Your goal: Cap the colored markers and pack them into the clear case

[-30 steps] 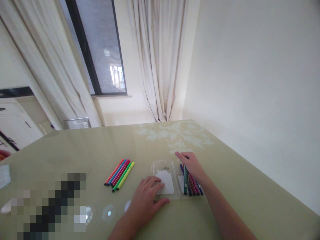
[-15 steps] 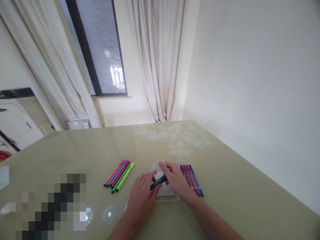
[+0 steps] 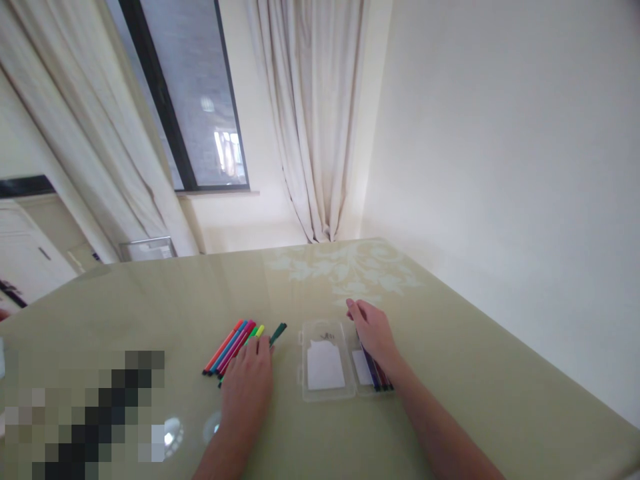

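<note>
My left hand (image 3: 250, 373) lies palm down over the right side of a group of coloured markers (image 3: 227, 347). A dark green marker (image 3: 279, 333) sticks out at its thumb side, its lower part hidden by my fingers. Over to the right, my right hand (image 3: 373, 330) is closed, thumb and fingertips together; what it holds, if anything, is hidden. Below that hand several dark blue and purple markers (image 3: 376, 377) show, partly covered by it. They are at the right half of a clear plastic case (image 3: 350, 387), which lies open between my hands with white paper in it.
The glossy greenish table (image 3: 165, 300) has a pale leaf pattern (image 3: 350, 267) toward its far end. A white wall (image 3: 500, 167) runs along the right side. Behind the table hang curtains (image 3: 310, 120) beside a window (image 3: 200, 93). A blurred patch covers the lower left.
My hands have moved apart from over the case. My left hand has carried the dark green marker left to the coloured markers. My right hand has moved right, away from that marker, uncovering the case.
</note>
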The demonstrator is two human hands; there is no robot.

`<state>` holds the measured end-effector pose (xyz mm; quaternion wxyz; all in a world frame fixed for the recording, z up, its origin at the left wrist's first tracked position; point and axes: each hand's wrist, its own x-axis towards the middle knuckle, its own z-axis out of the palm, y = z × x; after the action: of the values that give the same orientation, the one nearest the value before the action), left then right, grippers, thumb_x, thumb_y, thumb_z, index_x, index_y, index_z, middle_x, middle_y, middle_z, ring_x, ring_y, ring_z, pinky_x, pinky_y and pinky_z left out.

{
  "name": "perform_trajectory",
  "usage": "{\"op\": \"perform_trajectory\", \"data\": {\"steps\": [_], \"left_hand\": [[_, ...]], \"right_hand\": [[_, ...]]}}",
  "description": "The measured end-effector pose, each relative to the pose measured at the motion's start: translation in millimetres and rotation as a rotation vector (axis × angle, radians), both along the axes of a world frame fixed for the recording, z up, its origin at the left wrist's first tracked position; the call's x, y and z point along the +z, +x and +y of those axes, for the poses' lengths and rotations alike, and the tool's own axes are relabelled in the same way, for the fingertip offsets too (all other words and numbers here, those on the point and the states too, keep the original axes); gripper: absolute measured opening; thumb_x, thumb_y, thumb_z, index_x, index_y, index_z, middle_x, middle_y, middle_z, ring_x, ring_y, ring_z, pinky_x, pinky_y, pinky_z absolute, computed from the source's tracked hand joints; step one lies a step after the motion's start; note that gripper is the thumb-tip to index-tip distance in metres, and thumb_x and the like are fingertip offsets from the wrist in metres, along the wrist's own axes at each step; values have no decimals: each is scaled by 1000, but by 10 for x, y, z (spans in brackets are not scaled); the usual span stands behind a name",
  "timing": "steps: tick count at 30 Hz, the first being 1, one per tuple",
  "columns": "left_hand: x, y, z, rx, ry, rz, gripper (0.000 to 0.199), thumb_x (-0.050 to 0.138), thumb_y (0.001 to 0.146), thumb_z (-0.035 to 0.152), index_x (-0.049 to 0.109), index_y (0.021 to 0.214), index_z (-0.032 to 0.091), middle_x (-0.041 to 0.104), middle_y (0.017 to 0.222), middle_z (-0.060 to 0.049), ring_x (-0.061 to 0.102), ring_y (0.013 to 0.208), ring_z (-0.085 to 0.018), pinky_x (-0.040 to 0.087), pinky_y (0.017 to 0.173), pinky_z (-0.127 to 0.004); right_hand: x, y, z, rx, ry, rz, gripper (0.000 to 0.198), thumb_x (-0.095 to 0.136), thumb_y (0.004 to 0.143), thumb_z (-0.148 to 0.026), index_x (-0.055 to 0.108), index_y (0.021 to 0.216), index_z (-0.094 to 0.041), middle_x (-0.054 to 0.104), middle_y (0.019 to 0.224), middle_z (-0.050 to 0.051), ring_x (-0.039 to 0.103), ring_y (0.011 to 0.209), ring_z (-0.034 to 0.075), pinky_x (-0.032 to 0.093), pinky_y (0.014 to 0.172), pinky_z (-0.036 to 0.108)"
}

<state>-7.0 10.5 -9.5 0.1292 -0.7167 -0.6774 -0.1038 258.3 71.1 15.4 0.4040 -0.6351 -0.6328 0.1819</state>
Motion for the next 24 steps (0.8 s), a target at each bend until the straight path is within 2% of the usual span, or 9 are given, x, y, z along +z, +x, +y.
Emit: {"op": "perform_trajectory", "data": {"steps": [3,5,10,15,17,20,22,24], "left_hand": [[18,-82,-2,97,15,61,28,43,103,22,67,118,16,69,114,-14,70,101,-29,55,84,-39],[25,-89,-11,118,17,61,28,47,102,28,67,117,15,68,117,-15,70,100,-29,56,84,-40],[66,-96,-6,124,13,38,28,47,102,29,67,117,17,69,118,-15,69,102,-29,55,86,-40],[120,-164,38,166,40,1,27,48,102,31,69,108,15,70,111,-15,68,101,-31,54,88,-43],[127,-114,31,63,56,-80,26,48,103,32,69,108,17,70,113,-14,67,105,-30,53,92,-44],[101,74,-46,-303,-3,-267,27,48,104,37,69,115,23,71,117,-8,65,110,-26,51,98,-42],[63,220,-126,-547,-72,-337,37,60,98,48,64,129,28,68,130,-7,61,120,-27,48,105,-45],[21,329,-196,-660,-135,-352,47,67,92,51,61,135,31,63,140,-6,58,127,-29,45,109,-48]], "right_hand": [[-14,161,26,-117,-87,-342,53,42,105,-49,59,64,-21,68,70,8,61,69,20,33,63,30],[-39,169,22,-137,-115,-444,51,44,105,-47,62,65,-21,69,73,8,61,69,20,30,62,31],[-86,92,17,-124,-115,-548,46,47,105,-44,69,72,-21,71,85,9,64,73,19,29,60,30],[-95,83,21,-121,-103,-596,45,47,105,-43,71,74,-21,72,85,9,64,73,19,32,61,30],[-96,79,19,-140,-103,-612,46,47,105,-43,72,74,-21,73,85,9,65,74,19,32,61,29],[-99,71,12,-193,-98,-627,48,45,105,-45,73,73,-21,74,84,11,66,74,20,32,61,30],[-101,68,11,-210,-111,-625,50,44,105,-46,73,72,-21,74,83,12,66,72,21,31,60,31],[-107,69,14,-202,-122,-618,49,45,105,-45,72,72,-21,74,82,12,66,71,21,29,59,31]]}}
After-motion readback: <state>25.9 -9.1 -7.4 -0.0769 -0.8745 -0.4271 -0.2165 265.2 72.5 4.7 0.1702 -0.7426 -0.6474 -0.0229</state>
